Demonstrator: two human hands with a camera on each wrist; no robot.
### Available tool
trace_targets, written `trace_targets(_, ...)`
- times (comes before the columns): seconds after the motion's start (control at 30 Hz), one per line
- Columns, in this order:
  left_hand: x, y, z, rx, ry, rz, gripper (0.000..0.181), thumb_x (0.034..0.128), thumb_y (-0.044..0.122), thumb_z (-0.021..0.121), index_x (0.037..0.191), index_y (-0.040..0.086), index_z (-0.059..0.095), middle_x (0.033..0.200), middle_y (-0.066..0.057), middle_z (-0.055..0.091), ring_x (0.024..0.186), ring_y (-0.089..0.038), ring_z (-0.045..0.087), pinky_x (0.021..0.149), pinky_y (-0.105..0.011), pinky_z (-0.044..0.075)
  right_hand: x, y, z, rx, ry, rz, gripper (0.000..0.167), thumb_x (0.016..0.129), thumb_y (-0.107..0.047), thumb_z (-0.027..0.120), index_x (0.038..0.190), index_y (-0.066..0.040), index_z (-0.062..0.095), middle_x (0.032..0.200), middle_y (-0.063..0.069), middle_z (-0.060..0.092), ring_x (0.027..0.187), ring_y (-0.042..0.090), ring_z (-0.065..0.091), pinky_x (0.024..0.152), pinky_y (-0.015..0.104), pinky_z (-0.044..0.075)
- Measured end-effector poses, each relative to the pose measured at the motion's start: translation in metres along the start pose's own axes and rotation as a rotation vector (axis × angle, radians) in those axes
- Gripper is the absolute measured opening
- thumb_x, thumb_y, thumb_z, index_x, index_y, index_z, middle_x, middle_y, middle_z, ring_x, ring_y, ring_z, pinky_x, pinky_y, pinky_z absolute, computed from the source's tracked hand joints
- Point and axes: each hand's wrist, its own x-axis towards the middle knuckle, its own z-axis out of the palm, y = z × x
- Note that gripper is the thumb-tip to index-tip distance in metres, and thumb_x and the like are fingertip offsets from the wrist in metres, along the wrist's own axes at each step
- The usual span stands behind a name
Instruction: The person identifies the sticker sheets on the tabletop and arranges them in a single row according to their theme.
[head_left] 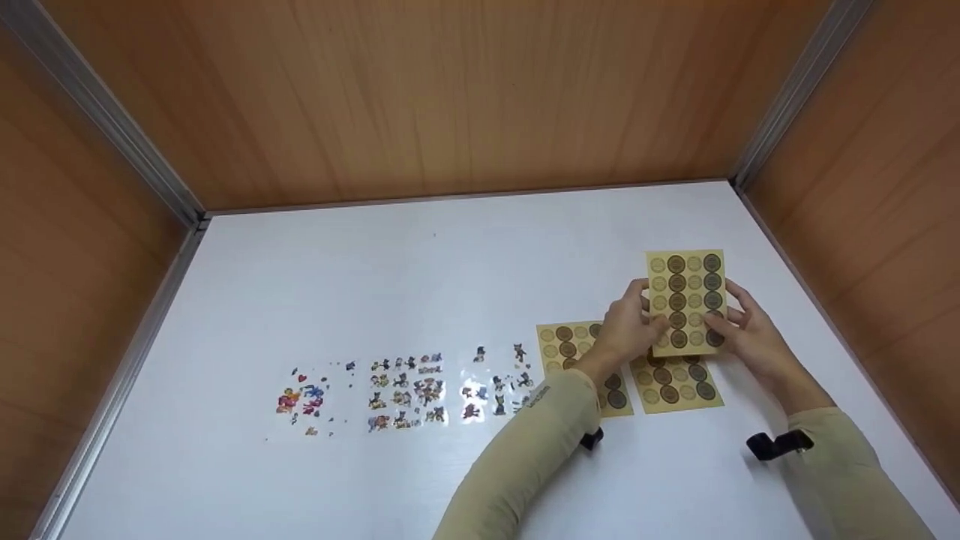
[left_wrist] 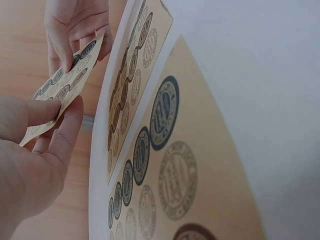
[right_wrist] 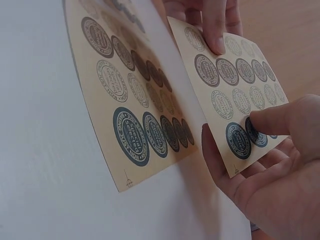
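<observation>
A tan sticker sheet (head_left: 686,300) with rows of round seal stickers is held up above the table between both hands. My left hand (head_left: 628,326) pinches its left edge, thumb on the printed face and fingers behind. On the opposite edge my right hand (head_left: 754,337) pinches it the same way; the right wrist view shows that thumb on a dark blue seal of the sheet (right_wrist: 240,100). Beneath lie two more tan sheets: one (head_left: 616,401) partly covered by the left forearm, the other (head_left: 679,391) partly hidden behind the raised sheet.
Left of the tan sheets, clear sheets of small colourful cartoon stickers (head_left: 405,394) lie in a row, the leftmost cartoon sheet (head_left: 304,401) farthest from the hands. Wooden panels (head_left: 450,97) wall the white table (head_left: 360,277) at the back and sides. Black wrist mounts (head_left: 778,445) hang at the sleeves.
</observation>
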Motion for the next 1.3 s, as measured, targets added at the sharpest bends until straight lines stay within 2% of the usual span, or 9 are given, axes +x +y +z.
trace_targets(0.27,-0.002,0.003,0.015,0.052,0.004,0.008,0.071,0.0969,0.004,0.066,0.157,0.016,0.029,0.096,0.006,0.062,0.072,-0.001,0.062,0.062,-0.015,0.053,-0.007,0.003,-0.013,0.021,0.025,0.009,0.084,0.102,-0.017,0.063,0.164,-0.019,0.008,0.109,-0.01,0.071,0.094,0.015,0.073,0.079,0.025,0.06)
trace_targets(0.43,-0.005,0.005,0.032,0.087,0.042,0.041,0.084,0.0922,-0.007,0.064,0.162,0.008,0.018,0.104,0.006,0.061,0.079,0.0,0.058,0.069,-0.011,0.051,-0.012,0.003,-0.026,-0.095,0.058,-0.023,0.083,0.102,-0.016,0.062,0.164,-0.012,0.006,0.102,-0.012,0.07,0.089,0.011,0.073,0.075,0.024,0.06)
trace_targets(0.6,-0.011,0.007,0.049,0.274,0.016,0.086,0.077,0.0892,-0.009,0.062,0.158,0.006,0.031,0.123,-0.003,0.057,0.101,-0.002,0.055,0.089,-0.009,0.047,-0.018,0.007,-0.041,-0.27,0.101,-0.022,0.08,0.104,-0.018,0.058,0.162,-0.003,0.006,0.104,-0.001,0.067,0.085,0.005,0.068,0.072,0.021,0.058)
trace_targets(0.73,-0.018,0.01,0.063,0.4,-0.032,0.101,0.072,0.0884,-0.003,0.067,0.155,0.009,0.041,0.136,-0.006,0.053,0.114,-0.006,0.054,0.093,-0.01,0.046,-0.024,0.013,-0.051,-0.289,0.112,0.01,0.077,0.105,-0.017,0.056,0.161,0.002,0.005,0.106,0.001,0.065,0.085,0.003,0.066,0.071,0.021,0.057)
trace_targets(0.8,-0.021,0.012,0.069,0.521,-0.058,0.126,0.066,0.0904,0.005,0.068,0.152,0.012,0.046,0.136,-0.003,0.053,0.118,-0.007,0.053,0.097,-0.013,0.044,-0.027,0.016,-0.056,-0.278,0.108,0.037,0.077,0.105,-0.017,0.055,0.16,0.002,0.004,0.107,0.001,0.065,0.085,0.004,0.067,0.072,0.022,0.058)
trace_targets(0.9,-0.026,0.015,0.074,0.74,-0.105,0.166,0.053,0.0927,0.022,0.07,0.144,0.019,0.056,0.136,0.003,0.054,0.125,-0.01,0.047,0.105,-0.024,0.04,-0.031,0.02,-0.06,-0.302,0.095,0.093,0.078,0.106,-0.019,0.053,0.161,0.0,0.002,0.112,0.011,0.063,0.085,0.007,0.067,0.072,0.025,0.059)
trace_targets(1.0,-0.028,0.018,0.077,0.894,-0.148,0.191,0.043,0.0936,0.033,0.069,0.135,0.025,0.063,0.134,0.008,0.055,0.125,-0.013,0.043,0.105,-0.034,0.037,-0.034,0.023,-0.063,-0.365,0.08,0.137,0.077,0.107,-0.022,0.05,0.161,0.001,0.001,0.118,0.024,0.059,0.085,0.009,0.067,0.07,0.026,0.058)
trace_targets(1.2,-0.029,0.019,0.085,1.029,-0.167,0.184,0.032,0.0901,0.04,0.074,0.121,0.03,0.07,0.122,0.01,0.058,0.117,-0.013,0.045,0.098,-0.037,0.035,-0.037,0.024,-0.062,-0.525,0.071,0.157,0.077,0.107,-0.031,0.047,0.156,0.012,0.005,0.126,0.039,0.052,0.086,0.013,0.064,0.069,0.022,0.053)
trace_targets(1.3,-0.029,0.018,0.089,1.091,-0.172,0.174,0.022,0.0892,0.041,0.074,0.109,0.031,0.073,0.114,0.009,0.059,0.112,-0.014,0.047,0.096,-0.038,0.035,-0.039,0.024,-0.061,-0.634,0.065,0.158,0.081,0.107,-0.039,0.047,0.153,0.017,0.009,0.124,0.039,0.055,0.09,0.022,0.062,0.074,0.026,0.05)
